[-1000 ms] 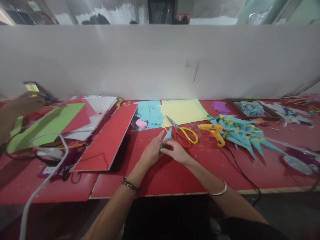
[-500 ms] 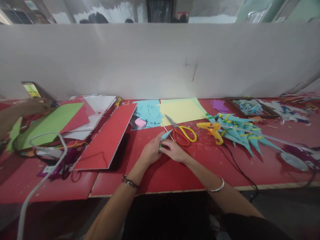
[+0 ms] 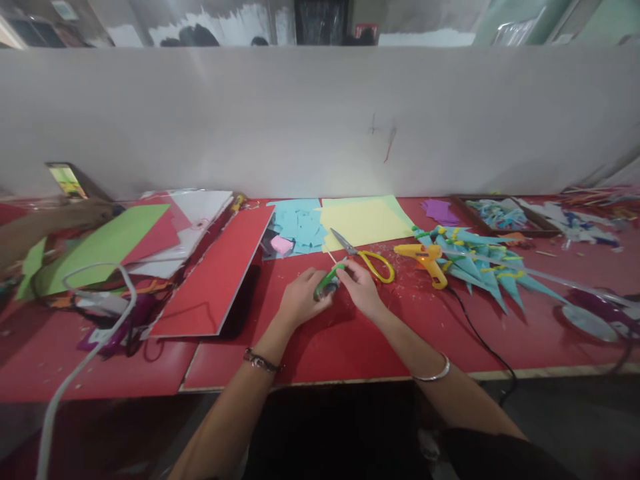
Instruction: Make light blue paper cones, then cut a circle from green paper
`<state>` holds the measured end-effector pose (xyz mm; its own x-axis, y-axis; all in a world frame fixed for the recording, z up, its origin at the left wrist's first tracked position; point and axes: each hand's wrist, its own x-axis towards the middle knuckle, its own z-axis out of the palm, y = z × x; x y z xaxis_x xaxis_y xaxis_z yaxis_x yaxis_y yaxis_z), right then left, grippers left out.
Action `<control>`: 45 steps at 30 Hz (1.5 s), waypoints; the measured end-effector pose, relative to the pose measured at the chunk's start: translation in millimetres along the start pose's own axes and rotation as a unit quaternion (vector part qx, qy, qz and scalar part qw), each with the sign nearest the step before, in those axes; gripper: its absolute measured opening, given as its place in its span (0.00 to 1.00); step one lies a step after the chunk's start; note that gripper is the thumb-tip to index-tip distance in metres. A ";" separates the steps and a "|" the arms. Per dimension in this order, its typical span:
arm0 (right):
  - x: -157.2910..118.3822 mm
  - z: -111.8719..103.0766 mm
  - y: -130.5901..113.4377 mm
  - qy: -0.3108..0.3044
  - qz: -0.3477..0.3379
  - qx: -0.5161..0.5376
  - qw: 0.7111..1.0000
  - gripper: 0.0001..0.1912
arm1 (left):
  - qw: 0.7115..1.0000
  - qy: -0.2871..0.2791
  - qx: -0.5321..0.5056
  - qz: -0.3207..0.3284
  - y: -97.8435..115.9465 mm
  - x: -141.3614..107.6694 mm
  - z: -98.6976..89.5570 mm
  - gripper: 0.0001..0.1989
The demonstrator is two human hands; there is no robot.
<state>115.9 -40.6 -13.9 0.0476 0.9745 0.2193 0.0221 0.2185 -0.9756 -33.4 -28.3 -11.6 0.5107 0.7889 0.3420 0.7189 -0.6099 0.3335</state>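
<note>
My left hand (image 3: 301, 298) is closed around a small rolled paper piece with a bright green strip (image 3: 327, 281) along its edge. The fingers hide most of the piece. My right hand (image 3: 361, 288) pinches the upper end of the green strip. Just beyond the hands lie scissors (image 3: 376, 265) with a yellow handle loop in sight; the right hand covers their other loop. A thin pale stick (image 3: 329, 253) lies beside the blades. To the right, a yellow glue gun (image 3: 424, 260) rests against a pile of light blue paper cones (image 3: 483, 263) with green and yellow ends.
Blue paper pieces (image 3: 300, 227) and yellow sheets (image 3: 367, 220) lie behind the hands. A red board (image 3: 215, 280) leans at left, near a white cable (image 3: 95, 353). A co-worker's arm (image 3: 55, 223) reaches in at far left. A tray (image 3: 540, 230) stands back right.
The piece has turned in my hands: its blue pointed tip was showing, and now the green strip shows. My right hand has shifted up and right, over the red scissor loop.
</note>
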 end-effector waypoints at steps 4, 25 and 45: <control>-1.3 0.4 1.0 -0.029 -0.044 -0.036 0.998 0.12 | 0.998 0.027 -0.053 -0.018 -4.2 0.3 -1.8 0.12; -6.5 -2.2 -1.2 -0.041 -0.143 -0.246 0.958 0.08 | 0.971 0.063 -0.229 0.032 -6.9 4.2 -1.0 0.15; -0.3 -4.4 -1.0 0.050 -0.122 -0.139 0.981 0.19 | 0.954 0.175 -0.176 -0.170 -3.4 12.5 1.2 0.24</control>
<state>120.2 -41.3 -13.0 0.1044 0.8816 0.4603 0.3155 0.4096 -0.8560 -29.0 -16.3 -9.5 0.0440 0.9095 0.4133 0.5812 -0.3598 0.7299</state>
